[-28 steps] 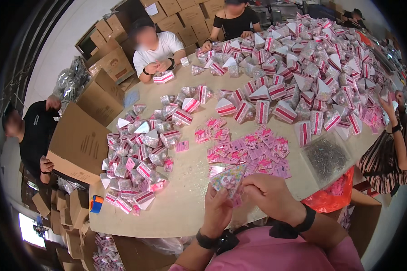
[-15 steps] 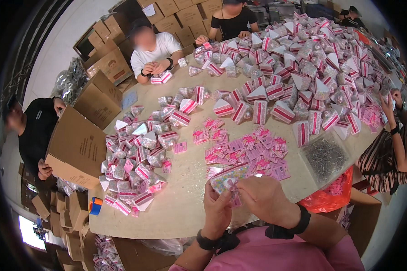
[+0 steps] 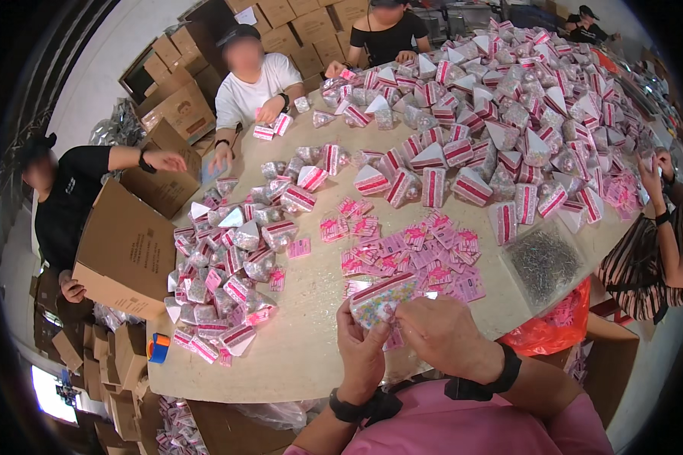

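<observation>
My left hand (image 3: 361, 349) grips a wedge-shaped clear pack (image 3: 383, 300) of pastel beads, with a dark pink and white band along its upper side. The fingers of my right hand (image 3: 440, 331) are closed and pinch the near right end of this pack; what lies between those fingertips is hidden. Both hands are above the table's near edge. Just beyond them spreads a loose pile of pink printed cards (image 3: 413, 254). To the right of the cards, a clear shallow tray (image 3: 542, 265) holds many small dark metal pieces.
A large heap of similar packs (image 3: 508, 125) covers the far right of the table (image 3: 296, 364); a smaller pile (image 3: 231, 265) lies left. A co-worker holds an open carton (image 3: 125, 250) at the left edge. An orange-blue tape dispenser (image 3: 158, 347) and red bag (image 3: 550, 326) flank me.
In my hands the pack has tilted, showing more of its pink band. The co-worker at left reaches an arm over the cartons; the one in white stretches a hand to the table.
</observation>
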Tool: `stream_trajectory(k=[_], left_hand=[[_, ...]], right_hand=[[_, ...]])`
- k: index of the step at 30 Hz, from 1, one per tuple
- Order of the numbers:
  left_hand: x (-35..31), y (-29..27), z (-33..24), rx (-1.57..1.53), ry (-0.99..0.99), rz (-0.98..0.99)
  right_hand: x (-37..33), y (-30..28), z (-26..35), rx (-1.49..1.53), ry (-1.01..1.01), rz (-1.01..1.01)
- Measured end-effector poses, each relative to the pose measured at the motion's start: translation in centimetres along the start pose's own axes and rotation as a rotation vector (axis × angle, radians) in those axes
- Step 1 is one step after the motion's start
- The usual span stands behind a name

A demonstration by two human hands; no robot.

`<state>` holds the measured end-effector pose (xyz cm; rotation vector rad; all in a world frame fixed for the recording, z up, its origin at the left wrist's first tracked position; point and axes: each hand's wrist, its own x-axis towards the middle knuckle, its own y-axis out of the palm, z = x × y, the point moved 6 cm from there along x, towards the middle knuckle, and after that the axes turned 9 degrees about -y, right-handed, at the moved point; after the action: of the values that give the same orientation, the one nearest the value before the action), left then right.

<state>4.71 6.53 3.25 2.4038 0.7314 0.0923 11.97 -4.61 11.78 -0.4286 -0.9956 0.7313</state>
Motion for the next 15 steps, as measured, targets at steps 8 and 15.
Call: stream_trajectory(k=[8,15], left_hand=[[-0.15,-0.23,0.12,0.001,-0.012,-0.015],[-0.27,-0.18,0.29,-0.033,-0.031,-0.005]], right_hand=[[0.02,-0.02,0.13,0.001,-0.003,0.008],[-0.18,0.17,-0.04,0.026,0.020,0.017]])
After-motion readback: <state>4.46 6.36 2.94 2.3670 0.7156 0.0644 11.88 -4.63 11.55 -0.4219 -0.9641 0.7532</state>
